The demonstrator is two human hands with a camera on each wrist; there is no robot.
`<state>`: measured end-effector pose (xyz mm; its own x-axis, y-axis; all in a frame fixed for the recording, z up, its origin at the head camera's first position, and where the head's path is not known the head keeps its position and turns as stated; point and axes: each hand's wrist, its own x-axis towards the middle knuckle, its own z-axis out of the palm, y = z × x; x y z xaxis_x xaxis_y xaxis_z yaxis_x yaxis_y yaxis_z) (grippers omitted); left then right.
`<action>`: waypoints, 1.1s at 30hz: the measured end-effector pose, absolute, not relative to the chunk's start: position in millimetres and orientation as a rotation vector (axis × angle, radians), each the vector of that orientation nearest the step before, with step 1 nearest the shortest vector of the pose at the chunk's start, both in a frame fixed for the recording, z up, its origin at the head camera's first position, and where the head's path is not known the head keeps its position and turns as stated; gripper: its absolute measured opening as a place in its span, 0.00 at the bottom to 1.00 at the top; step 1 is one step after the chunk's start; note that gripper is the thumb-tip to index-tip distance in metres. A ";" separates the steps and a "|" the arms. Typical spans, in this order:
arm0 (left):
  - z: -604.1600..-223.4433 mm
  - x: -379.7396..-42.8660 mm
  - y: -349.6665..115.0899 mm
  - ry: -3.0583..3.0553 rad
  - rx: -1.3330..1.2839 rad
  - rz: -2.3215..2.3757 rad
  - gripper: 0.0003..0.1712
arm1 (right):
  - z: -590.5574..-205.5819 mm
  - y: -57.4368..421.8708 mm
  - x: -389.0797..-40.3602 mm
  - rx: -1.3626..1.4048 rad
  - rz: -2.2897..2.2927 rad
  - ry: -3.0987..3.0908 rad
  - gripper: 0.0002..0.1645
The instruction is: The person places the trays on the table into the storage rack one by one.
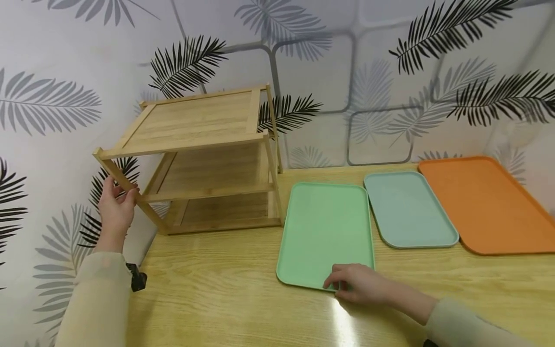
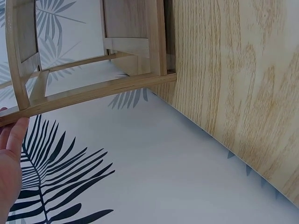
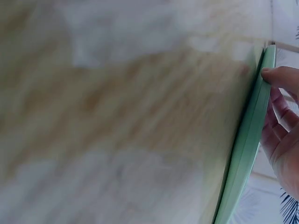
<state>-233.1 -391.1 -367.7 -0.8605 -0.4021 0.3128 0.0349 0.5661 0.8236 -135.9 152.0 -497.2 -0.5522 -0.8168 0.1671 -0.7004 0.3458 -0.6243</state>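
Note:
A three-tier wooden shelf rack [image 1: 195, 120] stands at the left against the wall. My left hand [image 1: 117, 209] grips its front left post at about the middle tier; the left wrist view has the fingers [image 2: 16, 135] at the post [image 2: 93, 93]. On the table lies a light green tray [image 1: 327, 231], right of the rack. My right hand [image 1: 357, 284] is at the tray's near edge and pinches the rim. In the right wrist view the thumb [image 3: 280, 77] sits on the outer side of the green rim [image 3: 247, 140], with the other fingers curled over the tray's face.
A smaller pale blue tray [image 1: 409, 209] lies right of the green one, close beside it. Farther right is a large orange tray [image 1: 494, 207]. A leaf-patterned wall [image 1: 377, 58] closes off the back and left of the wooden table [image 1: 208, 289].

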 end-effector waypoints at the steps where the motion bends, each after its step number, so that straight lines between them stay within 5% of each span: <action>1: -367.3 -233.3 -391.2 -2.327 0.295 -1.243 0.34 | -497.5 150.4 -135.0 -1.386 -1.002 2.413 0.13; 15: -364.5 -233.4 -391.0 -2.317 0.319 -1.260 0.33 | -485.5 136.0 -130.4 -1.389 -1.061 2.301 0.14; 26: -365.9 -233.2 -393.8 -2.296 0.309 -1.257 0.33 | -466.2 185.8 -261.1 -0.915 -1.041 2.951 0.20; 33: -367.6 -232.2 -390.3 -2.295 0.279 -1.247 0.33 | -482.3 194.2 -294.0 -0.645 -0.972 2.949 0.27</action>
<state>-232.2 -390.3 -367.6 -0.8494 -0.4074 0.3354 0.0599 0.5571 0.8283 -294.0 194.2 -482.3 -0.9169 -0.3690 0.1520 -0.3871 0.7296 -0.5639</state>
